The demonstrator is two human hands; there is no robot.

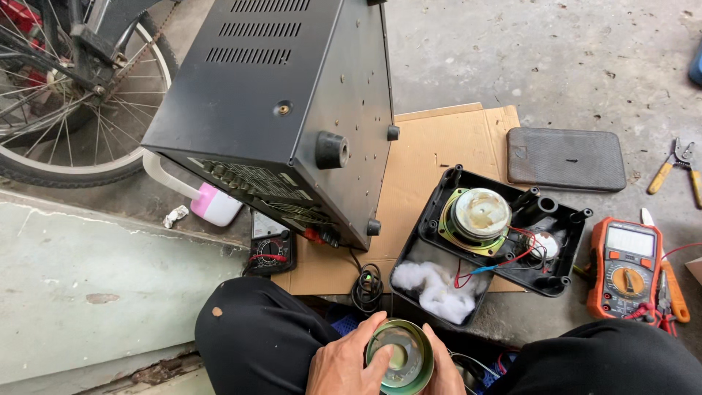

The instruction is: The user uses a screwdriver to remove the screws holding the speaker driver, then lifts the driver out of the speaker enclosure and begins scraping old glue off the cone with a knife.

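Left hand [344, 362] low between knees, palm turned inward, fingers curled round held object, thumb across its front rim. Right hand [444, 366] opposite, mostly hidden, fingers cupping other side. Both hands close together, wrists out of view.

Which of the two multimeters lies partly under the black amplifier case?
The small black multimeter, tucked under the black amplifier case; the orange multimeter lies clear, right of the open speaker box.

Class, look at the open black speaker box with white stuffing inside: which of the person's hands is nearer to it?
Right. The right hand sits just below the speaker box, on the round metal speaker part; the left hand grips that part's far side.
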